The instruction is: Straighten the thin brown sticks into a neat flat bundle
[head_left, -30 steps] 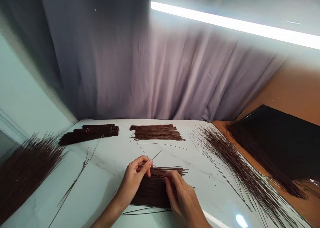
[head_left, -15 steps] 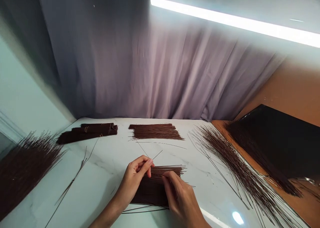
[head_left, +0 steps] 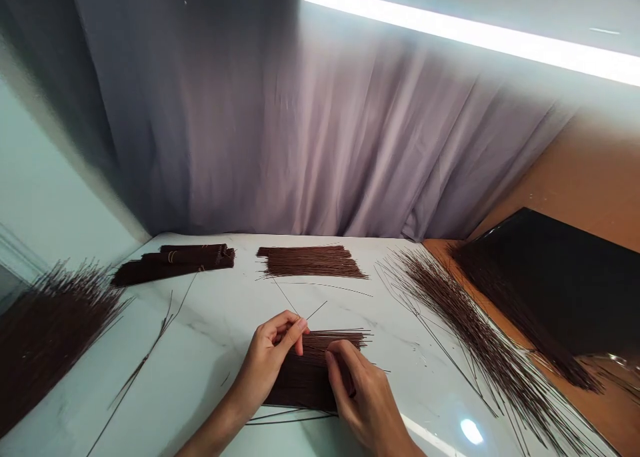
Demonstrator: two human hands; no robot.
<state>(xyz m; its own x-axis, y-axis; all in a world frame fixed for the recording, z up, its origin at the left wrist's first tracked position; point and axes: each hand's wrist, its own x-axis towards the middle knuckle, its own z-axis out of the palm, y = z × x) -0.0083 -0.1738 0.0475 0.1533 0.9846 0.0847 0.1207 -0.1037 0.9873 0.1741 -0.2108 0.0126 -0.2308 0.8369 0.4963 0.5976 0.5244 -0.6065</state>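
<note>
My left hand [head_left: 280, 340] is closed in a pinch between thumb and forefinger. Thin dark brown sticks [head_left: 317, 309] jut out past its fingertips, one toward upper left and one toward upper right. Below both hands lies a flat pile of similar brown sticks [head_left: 300, 380], set side by side and running left to right. My right hand [head_left: 363, 390] rests over the pile's right part, its thumb and forefinger pressed together at the surface. Whatever those fingertips grip is too small to make out. The hands partly cover the pile.
On the white marbled table [head_left: 200, 363] lie a short stick pile [head_left: 310, 262] at the back, tied bundles [head_left: 190, 260] at back left, and loose sticks [head_left: 147, 357]. Long stick bundles spread at left [head_left: 50, 343] and right [head_left: 470, 323]. A black panel [head_left: 555, 290] stands far right.
The view has shifted very slightly. My right fingertips have moved a little to the right over the pile; my left hand keeps its pinch in nearly the same place.
</note>
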